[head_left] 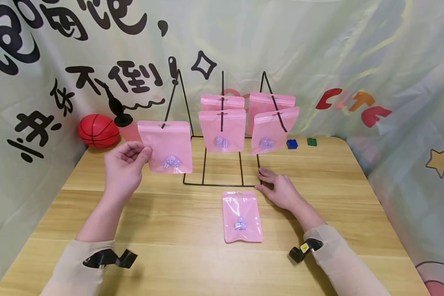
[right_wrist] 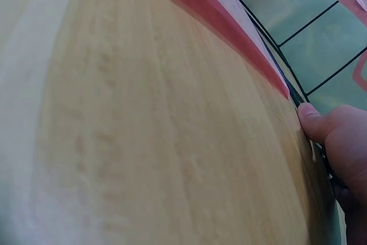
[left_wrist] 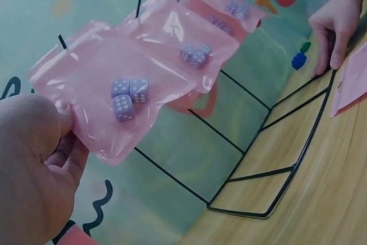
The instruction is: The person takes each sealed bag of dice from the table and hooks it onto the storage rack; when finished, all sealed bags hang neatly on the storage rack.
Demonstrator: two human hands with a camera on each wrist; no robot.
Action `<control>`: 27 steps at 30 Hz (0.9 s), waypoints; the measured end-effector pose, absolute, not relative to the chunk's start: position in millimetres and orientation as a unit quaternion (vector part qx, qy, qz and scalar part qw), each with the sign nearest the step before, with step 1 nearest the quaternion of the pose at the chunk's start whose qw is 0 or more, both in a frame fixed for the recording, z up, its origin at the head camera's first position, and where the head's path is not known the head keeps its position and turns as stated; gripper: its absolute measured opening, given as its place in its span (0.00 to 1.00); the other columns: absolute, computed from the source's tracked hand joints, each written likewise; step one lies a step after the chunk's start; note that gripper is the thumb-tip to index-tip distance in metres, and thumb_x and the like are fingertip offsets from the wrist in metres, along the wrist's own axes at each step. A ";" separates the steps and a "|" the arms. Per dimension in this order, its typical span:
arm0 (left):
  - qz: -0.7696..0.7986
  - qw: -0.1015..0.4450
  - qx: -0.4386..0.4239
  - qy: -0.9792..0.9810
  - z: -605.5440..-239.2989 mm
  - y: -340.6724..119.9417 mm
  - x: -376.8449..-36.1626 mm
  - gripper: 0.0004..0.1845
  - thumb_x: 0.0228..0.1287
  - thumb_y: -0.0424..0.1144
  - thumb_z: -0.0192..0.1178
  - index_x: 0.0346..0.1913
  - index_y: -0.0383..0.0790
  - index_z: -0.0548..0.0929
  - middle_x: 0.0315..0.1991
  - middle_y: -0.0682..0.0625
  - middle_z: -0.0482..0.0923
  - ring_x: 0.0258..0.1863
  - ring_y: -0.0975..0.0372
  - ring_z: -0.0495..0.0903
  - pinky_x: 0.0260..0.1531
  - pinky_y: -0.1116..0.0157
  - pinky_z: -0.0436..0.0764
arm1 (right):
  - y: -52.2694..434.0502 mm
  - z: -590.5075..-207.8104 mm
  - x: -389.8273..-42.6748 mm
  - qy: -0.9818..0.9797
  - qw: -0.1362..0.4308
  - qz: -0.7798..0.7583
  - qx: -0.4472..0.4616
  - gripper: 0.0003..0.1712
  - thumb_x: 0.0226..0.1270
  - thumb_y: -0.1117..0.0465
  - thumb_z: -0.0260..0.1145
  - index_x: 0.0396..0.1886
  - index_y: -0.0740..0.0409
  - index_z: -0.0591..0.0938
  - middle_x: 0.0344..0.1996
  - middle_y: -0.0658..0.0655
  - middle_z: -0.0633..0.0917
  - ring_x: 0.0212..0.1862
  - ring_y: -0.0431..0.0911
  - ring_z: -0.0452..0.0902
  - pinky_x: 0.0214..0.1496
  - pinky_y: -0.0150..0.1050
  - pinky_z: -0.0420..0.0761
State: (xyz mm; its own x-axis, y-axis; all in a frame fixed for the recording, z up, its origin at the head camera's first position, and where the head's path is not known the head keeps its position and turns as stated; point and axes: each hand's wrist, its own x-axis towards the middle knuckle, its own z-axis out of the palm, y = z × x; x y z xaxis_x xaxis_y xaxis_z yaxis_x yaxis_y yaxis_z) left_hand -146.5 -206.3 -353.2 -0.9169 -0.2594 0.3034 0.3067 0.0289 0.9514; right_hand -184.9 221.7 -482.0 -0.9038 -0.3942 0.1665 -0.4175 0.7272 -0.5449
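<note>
My left hand pinches the left edge of a pink zip bag with purple dice showing through its front. The tip of the left hook of a black wire rack pokes through the hole at the bag's top. Thumb and fingers of my right hand grip the rack's front right corner, down at the tabletop. In the left wrist view the same bag stands nearest, its dice clearly visible. Seen from the right wrist, the right thumb lies along the rack's base.
Two pink bags hang on the middle hook, two more on the right hook. Before the rack another dice bag lies flat on the wooden table. Behind are a red ball, a blue block and a green block.
</note>
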 end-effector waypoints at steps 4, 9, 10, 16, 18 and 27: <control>-0.685 0.193 -0.010 -0.702 -355.3 -207.7 -154.2 0.05 0.69 0.28 0.71 0.44 0.31 0.86 0.36 0.48 0.87 0.36 0.61 0.86 0.41 0.72 0.87 | 222.7 -481.8 -185.4 -0.930 0.018 0.298 0.215 0.28 0.74 0.55 0.74 0.65 0.68 0.82 0.70 0.65 0.77 0.74 0.60 0.70 0.75 0.61 0.69; -0.680 0.199 -0.007 -0.706 -357.2 -207.6 -166.1 0.06 0.68 0.29 0.72 0.44 0.31 0.87 0.35 0.48 0.87 0.36 0.61 0.86 0.40 0.72 0.87 | 223.4 -482.4 -186.1 -0.931 0.013 0.295 0.213 0.28 0.75 0.54 0.74 0.65 0.67 0.82 0.70 0.64 0.77 0.74 0.59 0.70 0.75 0.59 0.69; -0.682 0.200 -0.007 -0.703 -357.3 -207.5 -168.4 0.06 0.68 0.29 0.72 0.44 0.31 0.87 0.35 0.48 0.87 0.35 0.61 0.86 0.40 0.72 0.87 | 223.6 -482.6 -186.3 -0.931 0.012 0.295 0.214 0.28 0.75 0.53 0.73 0.65 0.67 0.82 0.71 0.64 0.77 0.74 0.58 0.69 0.76 0.59 0.69; -0.686 0.199 -0.007 -0.700 -355.4 -206.6 -182.1 0.06 0.68 0.30 0.72 0.44 0.32 0.88 0.35 0.48 0.87 0.35 0.60 0.86 0.41 0.72 0.87 | 223.3 -484.1 -187.9 -0.929 0.011 0.299 0.218 0.28 0.75 0.53 0.73 0.65 0.68 0.82 0.71 0.64 0.77 0.74 0.58 0.70 0.76 0.59 0.69; -0.689 0.202 -0.003 -0.696 -353.8 -206.1 -186.7 0.06 0.68 0.29 0.72 0.43 0.31 0.87 0.35 0.48 0.87 0.35 0.60 0.86 0.41 0.72 0.87 | 223.1 -484.1 -188.1 -0.929 0.012 0.299 0.217 0.28 0.75 0.53 0.73 0.65 0.68 0.82 0.71 0.64 0.77 0.74 0.58 0.70 0.76 0.59 0.69; -0.693 0.191 0.012 -0.695 -345.4 -201.8 -209.6 0.07 0.68 0.30 0.72 0.45 0.32 0.88 0.39 0.47 0.88 0.40 0.60 0.87 0.45 0.72 0.87 | 224.1 -483.6 -187.7 -0.928 0.008 0.304 0.214 0.28 0.75 0.53 0.73 0.65 0.67 0.82 0.71 0.63 0.77 0.74 0.58 0.70 0.76 0.59 0.69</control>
